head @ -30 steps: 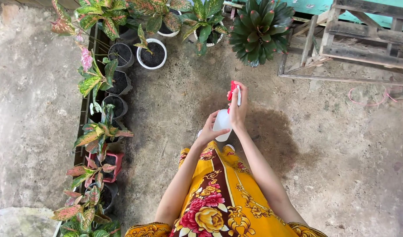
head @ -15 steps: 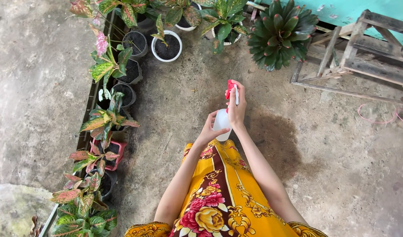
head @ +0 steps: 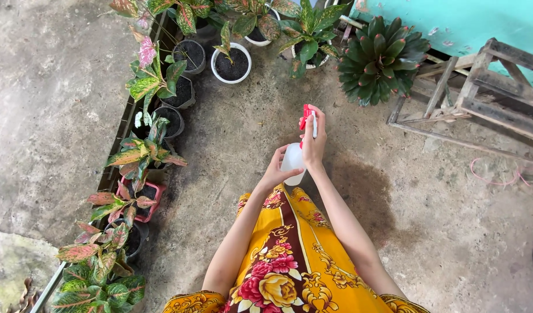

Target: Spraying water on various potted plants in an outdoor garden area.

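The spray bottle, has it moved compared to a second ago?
No. The spray bottle sits at the same spot above the yellow dress; only the view has shifted, carrying the plant pots rightward.

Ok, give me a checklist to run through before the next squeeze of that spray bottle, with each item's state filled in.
1. Right hand wrapped around the red trigger head: ok.
2. Left hand steadying the white spray bottle from the side: ok.
3. Bottle upright, not tipped: ok.
4. Nozzle aimed at a plant: cannot tell; it faces ahead toward the white pot and the spiky green plant, but the exact line is unclear.
5. Water level in the bottle: cannot tell, the hands cover much of it.
6. Ground underfoot: not ok, a dark damp patch lies beside the person.
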